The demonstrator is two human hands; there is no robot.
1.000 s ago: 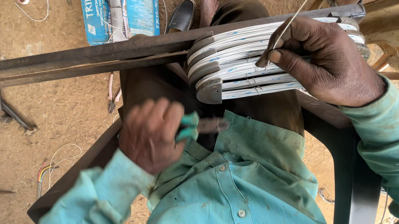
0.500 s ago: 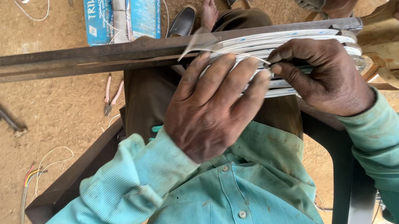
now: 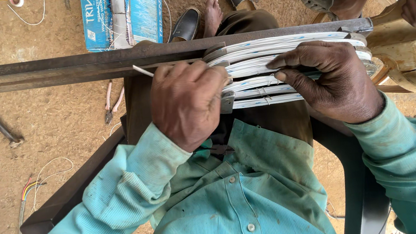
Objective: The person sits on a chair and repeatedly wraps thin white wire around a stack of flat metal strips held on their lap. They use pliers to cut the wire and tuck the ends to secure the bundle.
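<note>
At the centre of the frame the left hand [image 3: 189, 103] is closed in a grip on the near end of a stack of white curved strips [image 3: 284, 69], a thin white sliver [image 3: 142, 71] poking out above its knuckles. The right hand [image 3: 332, 82] presses its fingers [image 3: 289, 63] flat on the stack, holding nothing. The stack sits across the lap, against a dark metal bar [image 3: 61, 67]. Firm, even pressure would likely keep the layers aligned. About six strips show; one bar; two shoes [image 3: 186, 25] in the upper middle.
</note>
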